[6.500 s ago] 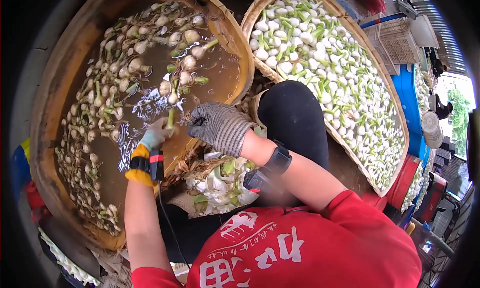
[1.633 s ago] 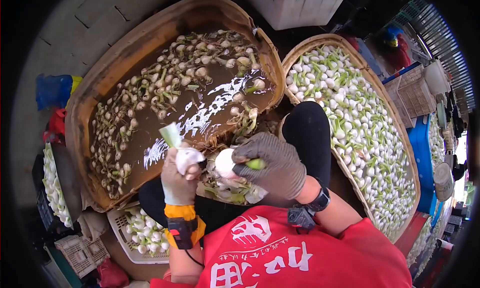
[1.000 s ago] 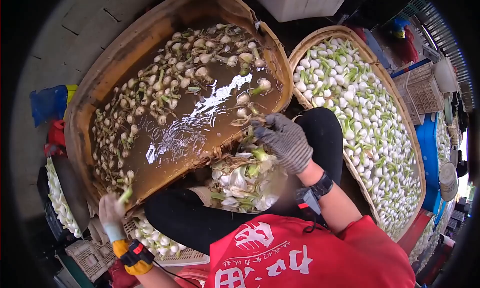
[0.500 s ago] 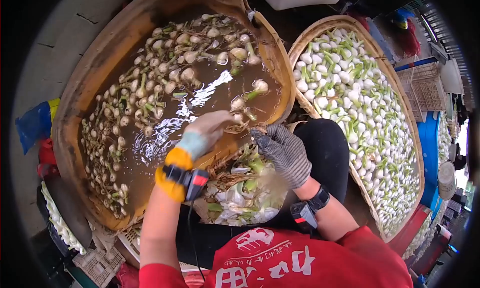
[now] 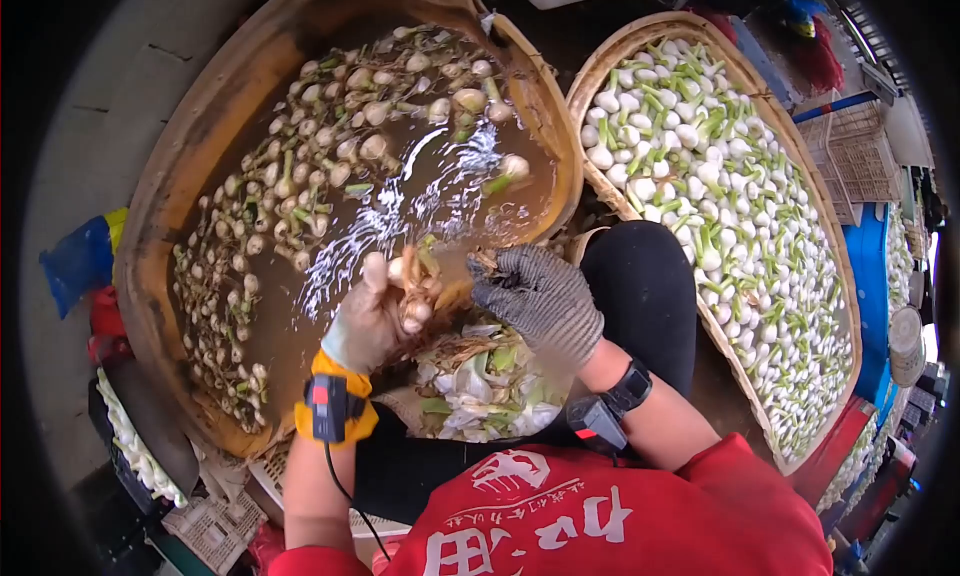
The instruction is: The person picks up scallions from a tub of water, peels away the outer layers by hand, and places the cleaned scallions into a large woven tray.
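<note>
My left hand (image 5: 362,326), in a pale glove with a yellow cuff, is closed around a few garlic bulbs (image 5: 414,292) with roots and a bit of green stem. My right hand (image 5: 545,298), in a grey striped glove, is just to the right, its fingers pinched together. Something small and brownish shows at its fingertips, too blurred to name. Below both hands lies a heap of garlic peelings (image 5: 490,381), white, green and brown. In front, unpeeled garlic bulbs (image 5: 285,186) float in the muddy water of a large tub (image 5: 150,246).
To the right stands a big tub (image 5: 592,86) full of white peeled garlic (image 5: 720,216) with green stems. My knee (image 5: 640,286) sits between the two tubs. Plastic crates (image 5: 850,161) and a blue container (image 5: 868,296) stand farther right. A blue bag (image 5: 78,264) lies at the left.
My left hand has come back from the water's edge and turned up, now with garlic bulbs in it; bulbs near the tub's edge are gone. My right hand has shifted slightly left.
</note>
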Demonstrator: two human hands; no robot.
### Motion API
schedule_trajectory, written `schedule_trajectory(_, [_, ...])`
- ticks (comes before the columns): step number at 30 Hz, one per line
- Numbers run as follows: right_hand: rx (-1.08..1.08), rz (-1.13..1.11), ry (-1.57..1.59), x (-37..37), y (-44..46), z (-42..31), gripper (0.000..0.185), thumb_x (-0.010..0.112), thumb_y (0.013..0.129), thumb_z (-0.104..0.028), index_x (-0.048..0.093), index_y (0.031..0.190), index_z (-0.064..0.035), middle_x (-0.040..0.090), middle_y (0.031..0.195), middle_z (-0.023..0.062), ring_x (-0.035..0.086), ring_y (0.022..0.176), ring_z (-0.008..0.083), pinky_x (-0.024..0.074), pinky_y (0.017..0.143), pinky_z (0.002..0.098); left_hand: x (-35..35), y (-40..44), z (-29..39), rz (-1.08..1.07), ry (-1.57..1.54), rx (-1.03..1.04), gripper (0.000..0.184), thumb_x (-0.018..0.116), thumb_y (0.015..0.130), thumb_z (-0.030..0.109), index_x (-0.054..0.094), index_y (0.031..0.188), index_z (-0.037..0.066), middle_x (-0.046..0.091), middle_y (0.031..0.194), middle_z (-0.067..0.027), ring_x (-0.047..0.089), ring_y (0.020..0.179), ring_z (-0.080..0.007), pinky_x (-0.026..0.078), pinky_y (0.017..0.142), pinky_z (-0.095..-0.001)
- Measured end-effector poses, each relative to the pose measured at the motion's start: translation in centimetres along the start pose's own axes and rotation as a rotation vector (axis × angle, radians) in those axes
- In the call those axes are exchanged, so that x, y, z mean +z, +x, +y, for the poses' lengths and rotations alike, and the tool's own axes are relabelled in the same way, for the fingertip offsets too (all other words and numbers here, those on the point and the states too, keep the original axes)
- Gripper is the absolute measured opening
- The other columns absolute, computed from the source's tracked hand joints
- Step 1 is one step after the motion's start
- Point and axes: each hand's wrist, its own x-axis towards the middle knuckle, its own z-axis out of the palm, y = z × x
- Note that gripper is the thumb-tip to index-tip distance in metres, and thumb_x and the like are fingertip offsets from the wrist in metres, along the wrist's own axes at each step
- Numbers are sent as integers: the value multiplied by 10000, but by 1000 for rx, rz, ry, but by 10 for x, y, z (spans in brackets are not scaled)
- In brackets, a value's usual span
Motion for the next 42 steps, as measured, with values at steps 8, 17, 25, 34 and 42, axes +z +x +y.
schedule_trajectory(8, [-423, -23, -186, 21, -24, -72, 395, 781, 763, -203, 682, 1127, -85, 657, 1064, 110, 641, 950, 273, 518, 844, 359, 102, -85, -52, 284, -491, 352, 598, 469, 948, 601, 494, 1300, 119, 589, 1056, -26, 560, 841, -147, 471, 708, -271])
schedule_trajectory(17, [-438, 55, -618, 4, -41, -54, 369, 720, 753, -79, 666, 1118, -105, 652, 1071, 92, 634, 947, 312, 524, 808, 405, 110, -125, -75, 131, -503, 385, 503, 468, 989, 504, 528, 1187, 47, 573, 1066, -87, 525, 874, -207, 438, 749, -325])
schedule_trajectory(25, [-720, -154, -438, 25, -89, -89, 398, 656, 812, -172, 635, 1209, -145, 661, 1062, 76, 651, 905, 292, 536, 757, 391, 128, -135, -79, 228, -475, 413, 494, 511, 971, 513, 573, 1155, 59, 606, 986, -31, 579, 862, -160, 470, 729, -309])
schedule_trajectory(34, [-317, -196, -237, 33, -101, -113, 396, 730, 786, -229, 632, 1143, -88, 681, 981, 93, 670, 867, 266, 541, 748, 348, 128, -158, -85, 447, 197, 591, 372, 435, 1019, 360, 568, 1142, 35, 533, 845, -10, 488, 707, -108, 436, 631, -271])
schedule_trajectory(42, [-405, 551, -226, -15, -22, -71, 248, 650, 841, -74, 635, 1083, -20, 659, 872, 132, 650, 759, 245, 527, 725, 358, 139, -181, -80, 220, -67, 462, 403, 506, 986, 398, 526, 1114, 17, 588, 921, -72, 547, 711, -130, 454, 642, -248])
